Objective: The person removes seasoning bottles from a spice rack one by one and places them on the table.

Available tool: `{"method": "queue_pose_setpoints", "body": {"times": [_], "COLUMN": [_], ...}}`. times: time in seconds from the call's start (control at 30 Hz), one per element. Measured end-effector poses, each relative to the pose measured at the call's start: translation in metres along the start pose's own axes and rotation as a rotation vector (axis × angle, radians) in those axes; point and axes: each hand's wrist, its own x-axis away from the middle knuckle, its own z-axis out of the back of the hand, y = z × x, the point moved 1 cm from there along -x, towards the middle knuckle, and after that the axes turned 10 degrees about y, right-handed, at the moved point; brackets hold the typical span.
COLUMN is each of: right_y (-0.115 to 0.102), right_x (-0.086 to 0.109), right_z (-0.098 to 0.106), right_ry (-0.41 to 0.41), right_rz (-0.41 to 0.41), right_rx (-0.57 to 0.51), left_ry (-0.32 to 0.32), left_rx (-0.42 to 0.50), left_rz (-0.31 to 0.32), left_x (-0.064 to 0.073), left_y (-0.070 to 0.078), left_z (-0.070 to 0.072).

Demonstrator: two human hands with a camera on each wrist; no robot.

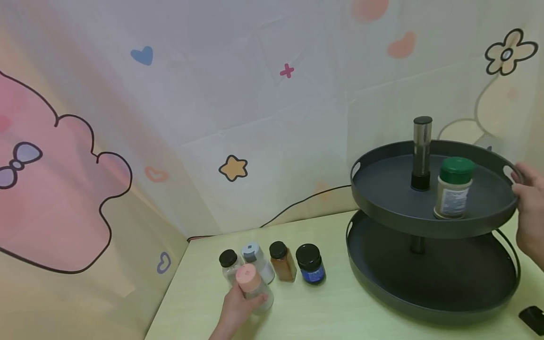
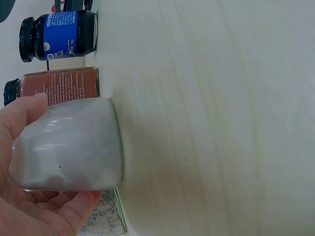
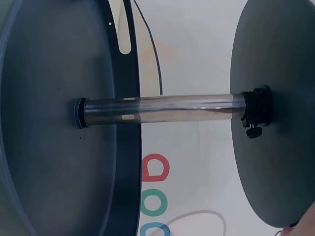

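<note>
My left hand [image 1: 235, 309] grips a clear glass shaker jar with a pink cap [image 1: 248, 277], thumb on one side and fingers on the other. White contents fill the jar [image 2: 74, 142] in the left wrist view. On the right, my right hand [image 1: 530, 203] holds the upper tier of a dark grey two-tier round tray [image 1: 382, 200] at its handle slot. A green-capped bottle [image 1: 454, 189] with a white label stands on that tier. Only a bit of the right hand [image 3: 305, 221] shows in the right wrist view, at the upper tier's edge.
Behind the held jar stand a black-capped jar [image 1: 230, 264], a grey-capped shaker [image 1: 259, 264], a reddish-brown spice bottle [image 1: 284, 264] and a blue-labelled jar [image 1: 311, 267]. A metal post [image 3: 167, 108] joins the tiers. A small black object [image 1: 532, 318] lies at the table's right.
</note>
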Motion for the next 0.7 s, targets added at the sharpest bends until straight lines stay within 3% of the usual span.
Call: {"method": "queue_pose_setpoints", "body": {"times": [0.13, 0.2, 0.37, 0.57, 0.6, 0.7], "right_y": [-0.006, -0.014, -0.059, -0.138, -0.148, -0.162], "right_x": [0.013, 0.023, 0.058, 0.115, 0.123, 0.136], "right_z": [-0.005, -0.01, -0.036, -0.076, -0.081, -0.089], "right_ry": [0.007, 0.003, 0.017, 0.015, 0.011, 0.021], "right_rz": [0.057, 0.108, 0.178, 0.09, 0.078, 0.07], "right_rx": [0.027, 0.101, 0.244, 0.083, 0.08, 0.206], "left_ry": [0.0, 0.0, 0.004, 0.005, 0.006, 0.011], "left_rx": [-0.004, -0.009, -0.011, -0.014, -0.016, -0.022], "left_rz": [0.004, 0.002, -0.01, -0.007, -0.006, -0.006], "left_x": [0.0, 0.001, 0.001, 0.001, 0.001, 0.001], "left_y": [0.001, 0.001, 0.002, 0.001, 0.001, 0.0], "left_z": [0.0, 0.0, 0.001, 0.001, 0.0, 0.0]}}
